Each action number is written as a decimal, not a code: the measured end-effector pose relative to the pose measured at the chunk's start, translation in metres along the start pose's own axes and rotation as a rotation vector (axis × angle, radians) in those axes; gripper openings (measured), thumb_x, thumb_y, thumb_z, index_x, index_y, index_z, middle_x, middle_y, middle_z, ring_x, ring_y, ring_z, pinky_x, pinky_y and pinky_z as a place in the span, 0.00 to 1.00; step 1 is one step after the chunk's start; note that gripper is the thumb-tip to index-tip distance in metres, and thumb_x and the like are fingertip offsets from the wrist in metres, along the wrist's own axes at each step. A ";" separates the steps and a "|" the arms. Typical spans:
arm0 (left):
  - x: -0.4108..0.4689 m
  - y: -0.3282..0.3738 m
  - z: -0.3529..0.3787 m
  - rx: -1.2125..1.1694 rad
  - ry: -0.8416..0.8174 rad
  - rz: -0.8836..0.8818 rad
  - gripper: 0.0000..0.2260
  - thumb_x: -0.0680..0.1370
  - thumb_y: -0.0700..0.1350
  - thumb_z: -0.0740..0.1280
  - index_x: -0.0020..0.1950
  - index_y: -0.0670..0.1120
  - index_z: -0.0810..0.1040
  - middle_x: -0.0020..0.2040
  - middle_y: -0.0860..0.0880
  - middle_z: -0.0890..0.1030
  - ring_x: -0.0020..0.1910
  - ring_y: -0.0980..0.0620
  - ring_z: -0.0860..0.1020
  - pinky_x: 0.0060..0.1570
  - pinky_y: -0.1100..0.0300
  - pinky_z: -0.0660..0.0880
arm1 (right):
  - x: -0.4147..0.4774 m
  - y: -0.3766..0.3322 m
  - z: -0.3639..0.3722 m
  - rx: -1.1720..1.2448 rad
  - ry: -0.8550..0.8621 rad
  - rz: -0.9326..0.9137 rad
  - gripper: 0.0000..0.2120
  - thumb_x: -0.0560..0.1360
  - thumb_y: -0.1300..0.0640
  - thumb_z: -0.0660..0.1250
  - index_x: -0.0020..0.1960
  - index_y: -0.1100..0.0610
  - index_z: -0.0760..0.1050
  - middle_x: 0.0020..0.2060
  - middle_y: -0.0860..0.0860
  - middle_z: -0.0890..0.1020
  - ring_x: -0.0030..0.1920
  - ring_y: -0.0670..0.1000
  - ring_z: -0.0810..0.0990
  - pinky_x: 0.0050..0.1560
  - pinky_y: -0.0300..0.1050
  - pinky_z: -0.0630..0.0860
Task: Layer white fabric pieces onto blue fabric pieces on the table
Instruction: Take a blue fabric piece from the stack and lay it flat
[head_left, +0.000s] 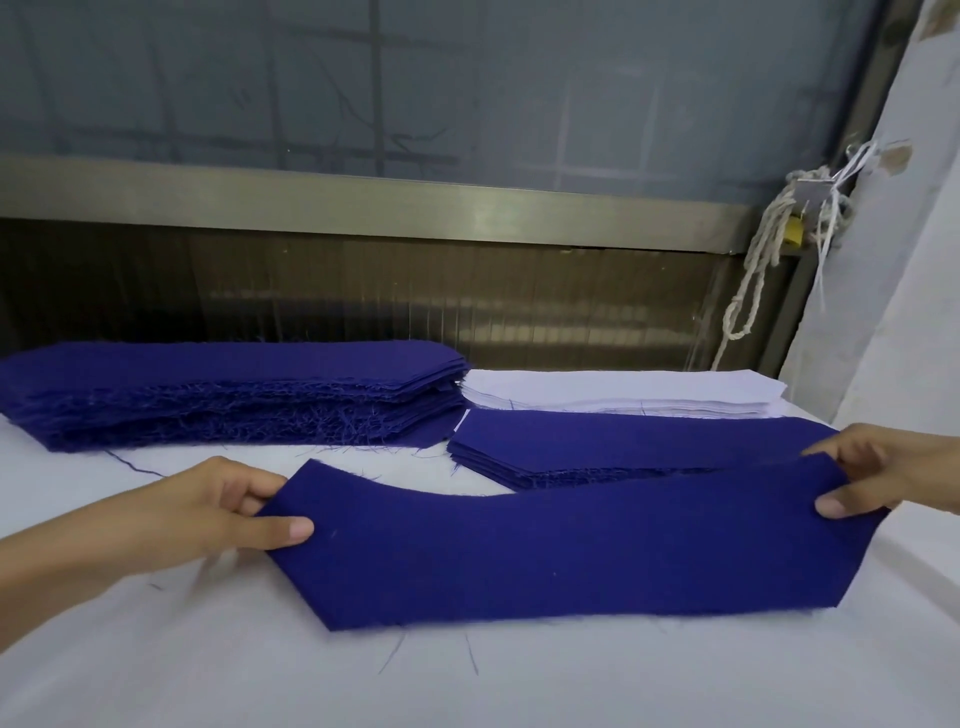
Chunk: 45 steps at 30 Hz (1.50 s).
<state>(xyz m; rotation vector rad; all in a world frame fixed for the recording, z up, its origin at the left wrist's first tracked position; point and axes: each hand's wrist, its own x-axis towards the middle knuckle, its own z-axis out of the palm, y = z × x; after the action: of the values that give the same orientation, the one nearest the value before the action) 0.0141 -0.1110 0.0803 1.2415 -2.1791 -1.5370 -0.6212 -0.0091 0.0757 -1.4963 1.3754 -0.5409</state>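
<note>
A long blue fabric piece (545, 551) stretches across the white table (467, 675) in front of me. My left hand (208, 514) pinches its left end between thumb and fingers. My right hand (893, 473) pinches its right end the same way. Its upper edge sags in the middle while the lower edge touches the table. Behind it lies a low stack of blue pieces (613, 441). A stack of white fabric pieces (623, 392) sits further back on the right.
A tall stack of frayed blue pieces (228, 392) fills the back left of the table. Loose blue threads (132, 465) lie on the cloth. A knotted rope (763, 254) hangs by the wall at the right, beside a white curtain (893, 260).
</note>
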 end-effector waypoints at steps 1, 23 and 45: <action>0.001 0.005 0.000 0.026 0.037 -0.003 0.30 0.60 0.67 0.79 0.58 0.56 0.84 0.51 0.51 0.87 0.42 0.61 0.83 0.37 0.74 0.74 | -0.003 -0.006 0.000 0.038 0.034 0.006 0.18 0.77 0.60 0.74 0.65 0.63 0.77 0.61 0.64 0.81 0.61 0.66 0.81 0.54 0.55 0.82; 0.122 0.100 0.035 -0.174 0.462 0.026 0.13 0.70 0.52 0.77 0.48 0.45 0.84 0.34 0.54 0.83 0.26 0.60 0.70 0.24 0.67 0.63 | -0.023 -0.027 0.003 0.428 1.116 0.016 0.06 0.73 0.58 0.76 0.44 0.60 0.81 0.30 0.49 0.77 0.31 0.47 0.68 0.20 0.34 0.63; 0.153 0.094 0.061 -0.102 0.400 -0.009 0.08 0.75 0.46 0.74 0.47 0.41 0.84 0.21 0.55 0.76 0.17 0.59 0.62 0.17 0.69 0.56 | 0.001 0.006 -0.003 0.244 1.243 0.186 0.12 0.70 0.60 0.79 0.37 0.63 0.78 0.34 0.56 0.74 0.36 0.53 0.70 0.37 0.45 0.68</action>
<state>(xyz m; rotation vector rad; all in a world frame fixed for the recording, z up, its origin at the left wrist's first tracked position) -0.1666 -0.1700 0.0891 1.3862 -1.8206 -1.2531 -0.6265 -0.0105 0.0714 -0.7437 2.2055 -1.5976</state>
